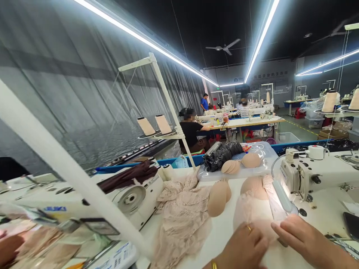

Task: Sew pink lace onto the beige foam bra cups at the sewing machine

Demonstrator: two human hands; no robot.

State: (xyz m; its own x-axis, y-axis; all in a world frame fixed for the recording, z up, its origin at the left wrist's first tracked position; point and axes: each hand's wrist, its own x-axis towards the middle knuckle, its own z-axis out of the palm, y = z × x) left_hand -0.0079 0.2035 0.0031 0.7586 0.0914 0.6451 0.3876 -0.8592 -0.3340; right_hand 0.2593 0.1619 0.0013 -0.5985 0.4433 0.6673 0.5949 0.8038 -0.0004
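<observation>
A beige bra (254, 188) with moulded cups and sheer lace lies on the white sewing table, its near part blurred by motion. My left hand (242, 243), with a ring and a bracelet, is closed on its near edge, fingertips partly hidden. My right hand (304, 237) is beside the sewing machine's (294, 175) lit needle area, its fingers stretched out towards the left over the near fabric. Left of the bra are loose moulded cups (217, 200) and a heap of beige lace (183, 209).
A clear plastic lid (266, 160) behind the bra bears more cups (251, 160) and a black plastic bundle (224, 155). A second sewing machine (131, 200) and a slanting white post (70, 175) are on the left. A dark phone (352, 224) lies far right. Co-workers sit farther back.
</observation>
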